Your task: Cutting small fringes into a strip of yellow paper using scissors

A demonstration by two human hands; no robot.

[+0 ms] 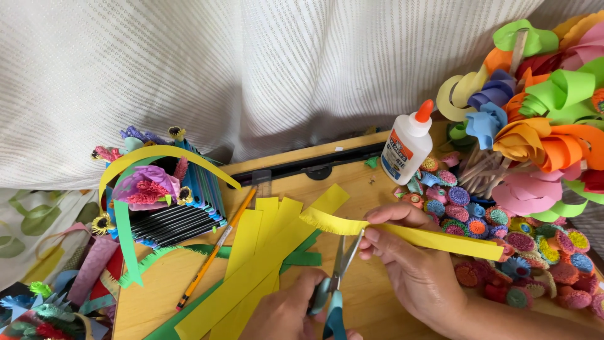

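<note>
Paper strip (434, 239), yellow, stretched level above the wooden board (371, 296), its left end already fringed with fine cuts. Pinched near that fringed end between thumb and fingers of the right hand (409, 264), closed tight on it. Scissors (336, 283) with teal handles just below, blades pointing up and slightly parted at the strip's lower edge, gripped by the left hand (286, 311), fingers curled through the loops; most of that hand cut off by the bottom edge. More yellow strips (264, 258) lying fanned across the board, over green strips (302, 257) partly hidden beneath. Pencil (214, 252) slanting beside them. Glue bottle (408, 145) with orange cap upright near the board's far edge. Small rolled paper flowers (503, 239) heaped to the right, partly covered by the strip and wrist. Large paper blooms (547, 94) on sticks above, cropped by the frame. Decorated paper basket (163, 195) at left, its base hard to make out
</note>
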